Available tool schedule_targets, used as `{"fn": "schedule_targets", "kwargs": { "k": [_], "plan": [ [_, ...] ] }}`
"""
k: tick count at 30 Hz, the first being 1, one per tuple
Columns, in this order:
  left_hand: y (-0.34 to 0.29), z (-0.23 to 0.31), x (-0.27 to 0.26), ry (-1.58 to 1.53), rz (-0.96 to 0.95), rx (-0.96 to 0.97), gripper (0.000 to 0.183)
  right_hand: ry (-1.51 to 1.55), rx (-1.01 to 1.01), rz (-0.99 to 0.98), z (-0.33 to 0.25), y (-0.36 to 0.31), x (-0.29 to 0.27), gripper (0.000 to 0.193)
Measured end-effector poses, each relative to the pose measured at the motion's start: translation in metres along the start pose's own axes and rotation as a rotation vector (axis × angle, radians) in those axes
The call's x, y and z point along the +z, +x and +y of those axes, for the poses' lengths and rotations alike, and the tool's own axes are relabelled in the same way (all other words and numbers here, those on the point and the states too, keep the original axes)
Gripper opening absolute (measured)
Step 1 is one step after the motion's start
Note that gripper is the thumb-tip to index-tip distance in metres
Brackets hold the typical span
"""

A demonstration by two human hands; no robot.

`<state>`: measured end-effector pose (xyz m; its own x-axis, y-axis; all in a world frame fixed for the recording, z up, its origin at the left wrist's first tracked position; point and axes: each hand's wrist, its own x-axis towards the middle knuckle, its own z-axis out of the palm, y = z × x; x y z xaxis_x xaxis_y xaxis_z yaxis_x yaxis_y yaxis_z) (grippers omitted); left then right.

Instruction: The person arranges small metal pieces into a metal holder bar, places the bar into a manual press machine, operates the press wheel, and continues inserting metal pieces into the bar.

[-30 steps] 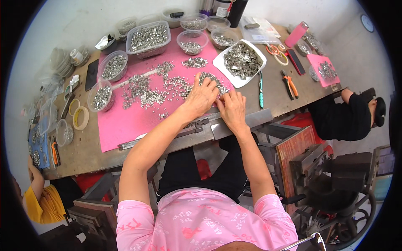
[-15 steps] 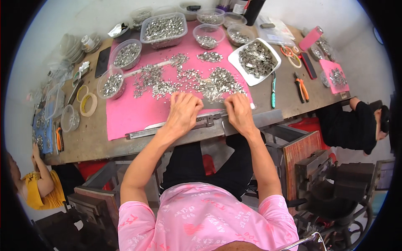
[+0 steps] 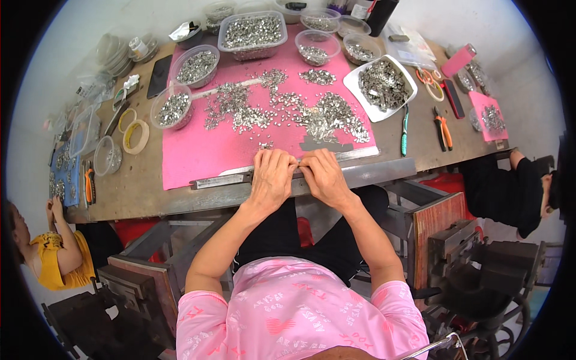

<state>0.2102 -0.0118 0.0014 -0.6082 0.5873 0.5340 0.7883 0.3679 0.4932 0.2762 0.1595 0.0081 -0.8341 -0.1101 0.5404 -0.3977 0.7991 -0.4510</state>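
Observation:
My left hand [image 3: 271, 179] and my right hand [image 3: 324, 176] meet fingertip to fingertip above the metal bar [image 3: 221, 181] along the table's front edge. Both are closed in a pinch, and whatever small thing lies between the fingers is too hidden to name. Just beyond them, loose silvery metal pieces [image 3: 333, 114] are heaped and scattered over the pink mat [image 3: 186, 150]. A grey flat strip [image 3: 327, 145] rests at the near side of that heap. A few stray pieces lie right at my left fingertips.
Clear tubs of metal pieces [image 3: 253, 31] line the back, with a white square dish [image 3: 409, 90] of darker pieces at right. A green-handled tool [image 3: 405, 132], orange-handled pliers [image 3: 444, 133] and tape rolls [image 3: 137, 137] flank the mat. Co-workers sit at both sides, one in yellow sleeves [image 3: 57, 261].
My hands have come together and nearer to me, from apart over the mat to touching above the bar. The grey strip now shows beyond them. The whole view has shifted slightly.

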Motion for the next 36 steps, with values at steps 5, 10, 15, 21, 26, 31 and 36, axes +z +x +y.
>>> {"fn": "schedule_targets", "kwargs": {
  "k": [5,10,15,21,26,31,36],
  "plan": [
    [-0.003,0.002,0.004,0.056,0.023,0.018,0.014,0.203,0.098,0.088,0.007,-0.005,0.0,0.015],
    [-0.004,0.003,0.001,0.059,0.023,0.034,0.015,0.242,0.132,0.138,0.006,-0.004,-0.001,0.017],
    [-0.003,-0.004,0.0,-0.07,0.035,-0.022,0.018,0.284,0.217,0.174,0.005,-0.006,-0.002,0.018],
    [0.001,0.009,0.003,0.028,0.067,-0.095,0.021,0.272,0.209,0.099,0.006,-0.005,-0.005,0.021],
    [-0.004,0.001,0.002,-0.136,0.074,-0.16,0.029,0.297,0.227,0.097,0.006,-0.005,-0.007,0.022],
    [-0.003,0.008,0.005,0.067,0.092,-0.079,0.028,0.314,0.215,0.103,0.008,-0.005,-0.005,0.023],
    [-0.013,0.006,-0.007,-0.047,0.183,-0.052,0.026,0.266,0.209,0.063,0.007,-0.003,-0.006,0.023]
  ]
}}
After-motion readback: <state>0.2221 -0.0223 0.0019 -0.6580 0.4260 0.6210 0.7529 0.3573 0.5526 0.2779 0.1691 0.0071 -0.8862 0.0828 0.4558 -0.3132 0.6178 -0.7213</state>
